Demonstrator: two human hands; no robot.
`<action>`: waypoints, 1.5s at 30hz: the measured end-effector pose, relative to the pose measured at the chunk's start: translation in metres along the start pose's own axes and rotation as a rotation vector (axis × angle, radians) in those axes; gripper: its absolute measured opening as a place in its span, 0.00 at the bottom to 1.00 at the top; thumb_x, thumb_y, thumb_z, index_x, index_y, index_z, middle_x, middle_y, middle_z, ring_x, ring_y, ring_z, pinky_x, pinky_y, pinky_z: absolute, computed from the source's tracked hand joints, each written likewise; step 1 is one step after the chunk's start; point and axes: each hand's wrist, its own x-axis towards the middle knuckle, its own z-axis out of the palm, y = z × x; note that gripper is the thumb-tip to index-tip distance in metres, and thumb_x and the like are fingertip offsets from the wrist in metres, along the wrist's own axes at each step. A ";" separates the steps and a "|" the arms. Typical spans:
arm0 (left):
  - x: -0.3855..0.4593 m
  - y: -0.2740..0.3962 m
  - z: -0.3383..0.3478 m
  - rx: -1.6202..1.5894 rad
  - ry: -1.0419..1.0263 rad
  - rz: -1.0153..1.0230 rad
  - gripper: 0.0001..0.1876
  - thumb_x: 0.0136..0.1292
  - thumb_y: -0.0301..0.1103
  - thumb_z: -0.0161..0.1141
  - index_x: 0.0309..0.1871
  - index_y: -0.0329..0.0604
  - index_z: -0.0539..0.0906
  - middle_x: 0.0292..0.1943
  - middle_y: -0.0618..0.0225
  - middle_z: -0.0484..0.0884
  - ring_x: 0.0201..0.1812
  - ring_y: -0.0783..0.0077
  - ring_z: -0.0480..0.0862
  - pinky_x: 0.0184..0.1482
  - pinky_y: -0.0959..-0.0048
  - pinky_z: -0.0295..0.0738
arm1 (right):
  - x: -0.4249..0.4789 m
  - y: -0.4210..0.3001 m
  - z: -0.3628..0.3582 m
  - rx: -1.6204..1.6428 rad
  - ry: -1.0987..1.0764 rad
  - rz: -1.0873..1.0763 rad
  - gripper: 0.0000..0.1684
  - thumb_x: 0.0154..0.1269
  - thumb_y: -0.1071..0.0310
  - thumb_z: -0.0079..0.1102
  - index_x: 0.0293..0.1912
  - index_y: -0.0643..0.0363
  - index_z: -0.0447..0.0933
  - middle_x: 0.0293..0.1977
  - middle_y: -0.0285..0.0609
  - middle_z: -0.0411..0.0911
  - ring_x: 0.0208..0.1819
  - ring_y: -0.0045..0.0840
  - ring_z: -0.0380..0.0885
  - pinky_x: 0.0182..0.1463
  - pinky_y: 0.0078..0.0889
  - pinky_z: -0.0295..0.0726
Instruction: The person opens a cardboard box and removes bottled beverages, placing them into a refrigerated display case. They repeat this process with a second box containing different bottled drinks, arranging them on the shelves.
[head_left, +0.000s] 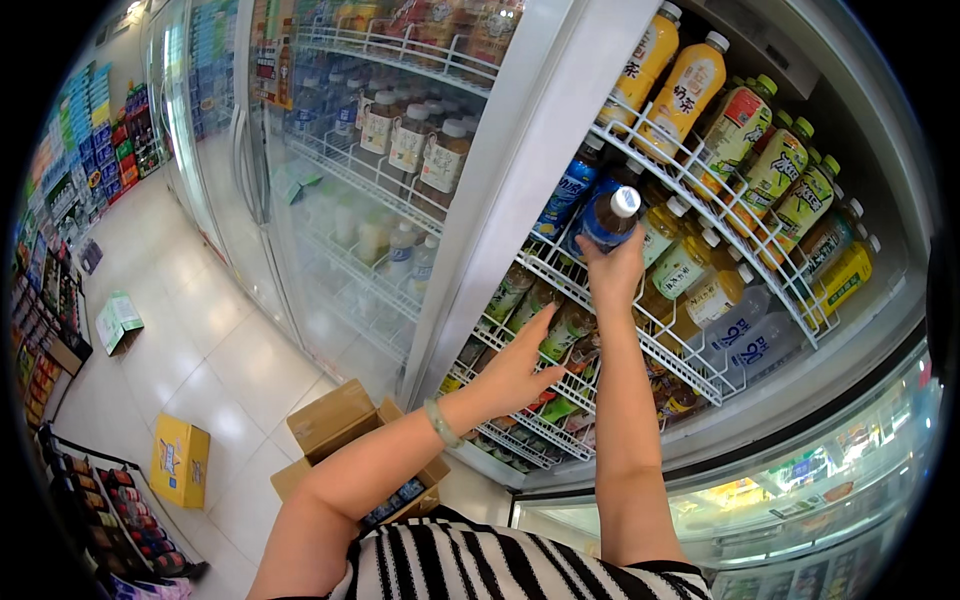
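In the open drinks refrigerator, my right hand (616, 274) grips a dark bottle (606, 219) with a white cap and blue label. It is at the front of the second visible wire shelf (559, 279). Blue-labelled bottles (568, 187) stand to its left and behind it; pale-labelled tea bottles (681, 264) stand to its right. My left hand (517, 369) is empty, its fingers apart, in front of the shelf below. Green-labelled bottles (568, 330) stand behind those fingers. Under my left forearm, an open cardboard box (334, 420) holds dark blue packs or bottles (405, 495), partly hidden.
Yellow milk tea bottles (684, 94) line the upper shelf, behind a wire rail. A closed glass door (360, 187) is on the left. On the tiled floor lie a yellow carton (180, 460) and a green-white carton (118, 322). A curved glass display case (810, 487) stands at lower right.
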 end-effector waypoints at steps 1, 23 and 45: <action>-0.006 -0.007 -0.004 -0.022 0.003 -0.028 0.45 0.68 0.27 0.61 0.80 0.42 0.43 0.78 0.51 0.50 0.76 0.53 0.60 0.72 0.58 0.63 | 0.004 -0.003 0.003 -0.041 -0.003 0.021 0.42 0.49 0.68 0.80 0.59 0.64 0.65 0.51 0.56 0.79 0.55 0.49 0.79 0.55 0.44 0.78; -0.151 -0.100 -0.073 -0.042 0.229 -0.323 0.41 0.67 0.27 0.63 0.78 0.39 0.51 0.74 0.52 0.61 0.71 0.58 0.67 0.64 0.63 0.73 | 0.056 0.033 0.072 -0.393 -0.053 0.389 0.44 0.63 0.68 0.67 0.66 0.78 0.49 0.58 0.70 0.72 0.57 0.58 0.76 0.59 0.50 0.78; -0.326 -0.341 -0.042 -0.669 0.966 -1.385 0.08 0.70 0.32 0.55 0.43 0.37 0.80 0.37 0.60 0.81 0.32 0.63 0.75 0.33 0.59 0.68 | -0.552 0.008 0.196 -0.234 -1.975 0.424 0.28 0.59 0.61 0.69 0.55 0.67 0.75 0.54 0.63 0.78 0.57 0.52 0.77 0.57 0.46 0.78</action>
